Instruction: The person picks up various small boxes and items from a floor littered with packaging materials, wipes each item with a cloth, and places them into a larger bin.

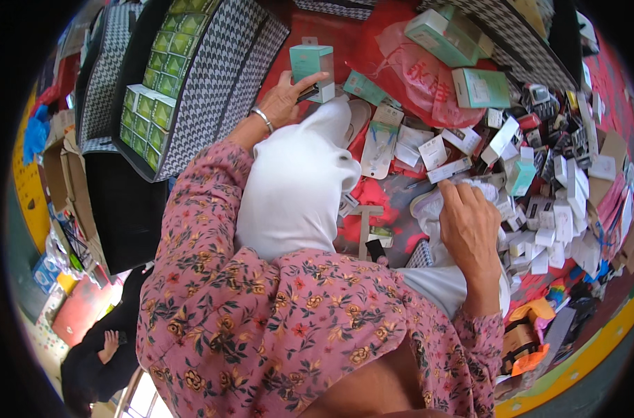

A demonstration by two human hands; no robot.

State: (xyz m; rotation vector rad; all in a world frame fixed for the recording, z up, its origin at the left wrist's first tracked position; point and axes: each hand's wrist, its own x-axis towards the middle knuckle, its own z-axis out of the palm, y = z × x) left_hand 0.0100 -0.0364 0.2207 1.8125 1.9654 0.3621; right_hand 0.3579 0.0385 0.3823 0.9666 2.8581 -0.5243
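My left hand [280, 102], with a bracelet at the wrist, grips a teal and white box [312, 64] standing upright on the red floor covering. One finger lies across the box's front, and the others are partly hidden. My right hand [468, 226] is bent closed above a pale shoe [426, 207], beside the heap of small boxes. Whatever those curled fingers hold, if anything, is hidden. Between my hands lie a clear blister pack [381, 143] and a flat teal carton [370, 89]. My knee in white trousers [289, 198] rises between my arms.
A houndstooth bag [212, 76] packed with green boxes stands at the left. Teal boxes [481, 88] lie by a red plastic bag [414, 66]. Many small white boxes [557, 216] heap at the right. A person in black [97, 369] is at the lower left.
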